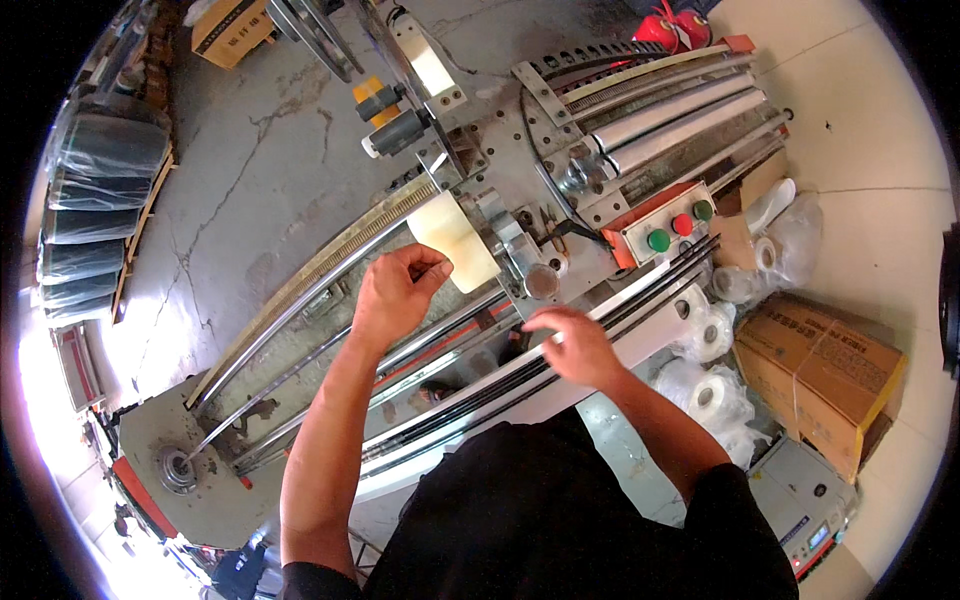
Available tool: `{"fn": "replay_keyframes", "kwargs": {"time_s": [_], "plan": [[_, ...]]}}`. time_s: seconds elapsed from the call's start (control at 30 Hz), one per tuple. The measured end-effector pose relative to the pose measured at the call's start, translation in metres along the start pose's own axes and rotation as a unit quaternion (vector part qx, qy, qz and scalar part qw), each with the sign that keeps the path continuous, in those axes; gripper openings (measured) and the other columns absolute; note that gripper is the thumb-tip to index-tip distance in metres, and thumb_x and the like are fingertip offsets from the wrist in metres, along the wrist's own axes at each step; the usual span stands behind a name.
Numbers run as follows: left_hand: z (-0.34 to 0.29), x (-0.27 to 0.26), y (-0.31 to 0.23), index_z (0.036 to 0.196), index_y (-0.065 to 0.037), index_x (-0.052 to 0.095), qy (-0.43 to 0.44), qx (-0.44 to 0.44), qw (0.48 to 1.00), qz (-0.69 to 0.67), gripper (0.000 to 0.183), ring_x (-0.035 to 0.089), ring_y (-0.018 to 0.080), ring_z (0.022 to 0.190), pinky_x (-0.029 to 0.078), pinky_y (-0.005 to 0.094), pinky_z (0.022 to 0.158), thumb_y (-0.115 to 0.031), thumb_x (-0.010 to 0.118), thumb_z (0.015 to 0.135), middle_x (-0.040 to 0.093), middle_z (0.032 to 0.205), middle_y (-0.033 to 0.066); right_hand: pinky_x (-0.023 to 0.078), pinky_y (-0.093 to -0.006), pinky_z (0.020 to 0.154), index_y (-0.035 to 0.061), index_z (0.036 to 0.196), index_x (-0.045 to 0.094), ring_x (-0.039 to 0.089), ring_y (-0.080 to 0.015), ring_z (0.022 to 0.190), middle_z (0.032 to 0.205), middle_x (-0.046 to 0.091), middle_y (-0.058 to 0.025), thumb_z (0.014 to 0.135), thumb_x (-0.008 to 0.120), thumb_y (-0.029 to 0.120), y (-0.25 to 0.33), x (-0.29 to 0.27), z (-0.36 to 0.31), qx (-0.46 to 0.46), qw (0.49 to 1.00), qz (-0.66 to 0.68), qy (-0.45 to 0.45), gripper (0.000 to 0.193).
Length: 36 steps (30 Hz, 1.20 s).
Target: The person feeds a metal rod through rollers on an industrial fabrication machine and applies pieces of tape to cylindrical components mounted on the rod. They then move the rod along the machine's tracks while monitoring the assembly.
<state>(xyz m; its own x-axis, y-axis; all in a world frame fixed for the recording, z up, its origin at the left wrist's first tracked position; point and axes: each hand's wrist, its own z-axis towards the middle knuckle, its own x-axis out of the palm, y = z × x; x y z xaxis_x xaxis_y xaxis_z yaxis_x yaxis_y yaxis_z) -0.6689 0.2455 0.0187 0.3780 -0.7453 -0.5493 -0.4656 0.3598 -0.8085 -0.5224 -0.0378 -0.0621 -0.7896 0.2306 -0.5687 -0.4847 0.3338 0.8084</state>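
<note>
Your left hand (398,290) pinches the lower left edge of the cream sheet (455,240), which extends up and right from your fingertips over the machine (600,150). Your right hand (575,345) rests with loosely curled fingers on the long metal rails (470,385), well apart from the sheet.

Cracked grey concrete floor (270,170) bears wrapped dark rolls (100,190), perhaps film, and cardboard boxes (820,375).

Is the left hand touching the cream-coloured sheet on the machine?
Touching. In the head view, the left hand pinches the lower left edge of the cream-coloured sheet between thumb and fingers; no gap shows between them.
</note>
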Motion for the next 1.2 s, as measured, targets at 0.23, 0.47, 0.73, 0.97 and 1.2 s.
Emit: {"fn": "replay_keyframes", "kwargs": {"time_s": [0.23,0.47,0.73,0.97,1.2], "plan": [[-0.013,0.001,-0.015,0.113,-0.004,0.080,0.025,-0.038,0.999,0.024,0.027,0.076,0.0249,0.083,0.058,0.0384,0.080,-0.026,0.079,0.098,0.082,0.096,0.0131,0.053,-0.0365,0.113,0.0017,0.144,0.061,0.070,-0.0188,0.123,0.130,0.074,-0.0097,0.109,0.067,0.015,0.110,0.133,0.088,0.018,0.785,0.608,0.116,0.038],[-0.057,-0.062,0.101,0.152,-0.007,0.063,-0.140,0.036,0.988,-0.052,0.057,0.070,0.0268,0.131,0.055,0.0423,0.110,-0.028,0.078,0.102,0.072,0.144,0.0177,0.061,-0.0336,0.099,0.0058,0.128,0.072,0.072,-0.0146,0.111,0.116,0.078,-0.0062,0.110,0.070,0.021,0.137,0.181,0.122,0.126,0.755,0.643,0.010,0.024],[-0.242,-0.212,0.389,0.148,0.000,0.054,-0.635,-0.500,0.571,0.146,0.074,0.050,0.0437,0.142,0.045,0.0586,0.111,-0.045,0.082,0.097,0.058,0.148,0.0258,0.061,-0.0249,0.081,0.0048,0.109,0.078,0.072,-0.0090,0.086,0.107,0.082,-0.0068,0.104,0.079,0.029,0.153,0.162,0.128,0.180,0.802,0.566,-0.068,0.025],[-0.294,-0.228,0.413,0.113,-0.002,0.062,-0.544,-0.226,0.606,-0.535,0.016,0.077,0.0199,0.095,0.061,0.0266,0.065,-0.018,0.060,0.114,0.074,0.104,0.0113,0.062,-0.0282,0.086,0.0082,0.114,0.076,0.072,-0.0128,0.091,0.113,0.080,-0.0079,0.105,0.077,0.034,0.142,0.108,0.133,0.132,0.821,0.540,-0.130,0.027],[-0.308,-0.034,0.227,0.120,-0.004,0.072,-0.325,-0.164,0.679,-0.638,0.026,0.064,0.0113,0.079,0.054,0.0244,0.076,-0.028,0.064,0.113,0.075,0.101,0.0023,0.048,-0.0328,0.108,0.0090,0.146,0.065,0.065,-0.0126,0.121,0.129,0.073,-0.0040,0.113,0.064,0.036,0.003,-0.059,0.023,0.098,0.830,0.476,-0.276,0.043]]}}
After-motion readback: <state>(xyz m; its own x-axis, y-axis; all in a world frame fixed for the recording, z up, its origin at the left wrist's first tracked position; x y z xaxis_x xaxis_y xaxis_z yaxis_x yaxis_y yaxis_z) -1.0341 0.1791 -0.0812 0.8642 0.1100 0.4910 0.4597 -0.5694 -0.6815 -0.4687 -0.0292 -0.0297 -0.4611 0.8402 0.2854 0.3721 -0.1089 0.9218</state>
